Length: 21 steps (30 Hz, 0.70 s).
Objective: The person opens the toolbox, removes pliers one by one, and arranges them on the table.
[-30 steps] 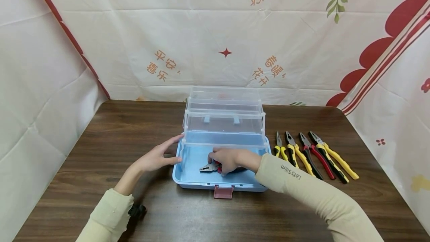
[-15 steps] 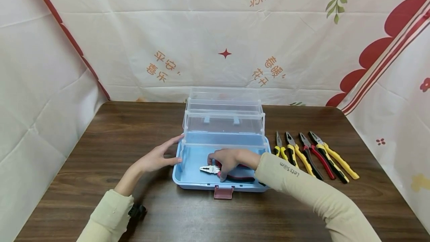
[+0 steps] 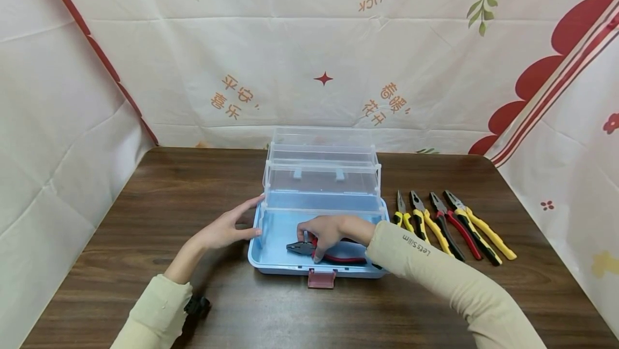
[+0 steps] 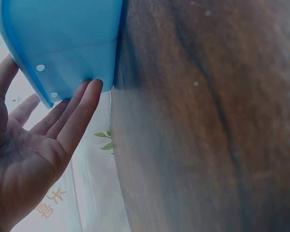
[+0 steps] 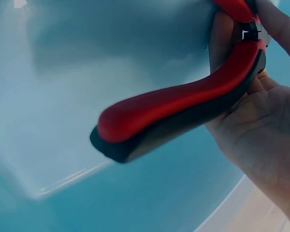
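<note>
A light blue toolbox (image 3: pixel 278 268) stands on the table, its clear lid and trays raised at the back. Inside its base, my right hand (image 3: pixel 329 230) grips a pair of red-and-black pliers (image 3: pixel 345 259) near the pivot, thumb on the near side. The metal nose points left. In the right wrist view one curved pliers handle (image 5: pixel 174 108) sticks out from the hand, over the box floor. My left hand (image 3: pixel 222 228) touches the box's left end with spread, fairly straight fingers; in the left wrist view those fingertips (image 4: pixel 94 87) lie against the blue side wall (image 4: pixel 72 48).
Right of the box, several pliers lie in a row: yellow-and-black pliers (image 3: pixel 402 212), more yellow-and-black pliers (image 3: pixel 425 217), red-and-black pliers (image 3: pixel 452 222) and a larger yellow-and-black pair (image 3: pixel 476 225). A reddish latch (image 3: pixel 321 279) hangs at the box front. Printed cloth (image 3: pixel 314 42) walls the table's back.
The pliers have turned within my right hand: the near handle now shows below it, and the nose has gone from bright to dark and slightly lower. My left hand stays put.
</note>
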Each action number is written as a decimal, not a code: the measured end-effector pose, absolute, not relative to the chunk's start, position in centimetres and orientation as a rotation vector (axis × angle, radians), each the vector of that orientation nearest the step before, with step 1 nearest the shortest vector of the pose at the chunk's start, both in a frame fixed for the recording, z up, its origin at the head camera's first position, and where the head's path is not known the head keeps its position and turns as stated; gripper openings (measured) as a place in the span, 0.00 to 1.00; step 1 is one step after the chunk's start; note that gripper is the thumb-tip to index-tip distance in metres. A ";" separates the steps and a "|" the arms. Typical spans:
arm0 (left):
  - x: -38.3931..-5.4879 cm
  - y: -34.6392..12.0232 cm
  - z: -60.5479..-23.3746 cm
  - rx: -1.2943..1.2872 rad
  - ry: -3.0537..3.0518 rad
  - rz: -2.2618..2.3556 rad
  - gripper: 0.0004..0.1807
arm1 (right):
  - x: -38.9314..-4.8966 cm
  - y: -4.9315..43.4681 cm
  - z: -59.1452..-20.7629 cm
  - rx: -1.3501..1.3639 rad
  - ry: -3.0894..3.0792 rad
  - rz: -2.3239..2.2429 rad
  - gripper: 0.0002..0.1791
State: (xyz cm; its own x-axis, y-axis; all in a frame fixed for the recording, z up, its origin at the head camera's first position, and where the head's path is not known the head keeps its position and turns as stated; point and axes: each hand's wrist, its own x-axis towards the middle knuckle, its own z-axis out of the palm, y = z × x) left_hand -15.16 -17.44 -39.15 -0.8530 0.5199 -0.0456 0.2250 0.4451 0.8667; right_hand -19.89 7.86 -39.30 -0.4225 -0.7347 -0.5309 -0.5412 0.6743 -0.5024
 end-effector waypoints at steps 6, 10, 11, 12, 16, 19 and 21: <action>-14.9 -17.3 -38.7 0.638 2.394 1.371 0.37 | -20.0 8.0 -39.4 -0.952 2.105 -0.350 0.20; -14.9 -17.3 -38.8 0.641 2.389 1.375 0.37 | -20.0 8.1 -39.5 -0.944 2.076 -0.377 0.19; -14.9 -17.3 -38.8 0.639 2.388 1.376 0.37 | -20.1 8.1 -39.5 -0.945 2.070 -0.382 0.19; -14.9 -17.3 -38.8 0.639 2.389 1.376 0.37 | -20.1 8.2 -39.5 -0.946 2.064 -0.385 0.19; -14.9 -17.3 -38.8 0.631 2.394 1.375 0.37 | -20.3 8.3 -39.5 -0.957 2.043 -0.385 0.19; -14.9 -17.3 -38.8 0.627 2.400 1.370 0.37 | -20.4 8.4 -39.4 -0.971 2.025 -0.369 0.18; -14.9 -17.3 -38.8 0.629 2.402 1.369 0.37 | -20.4 8.4 -39.4 -0.977 2.011 -0.355 0.18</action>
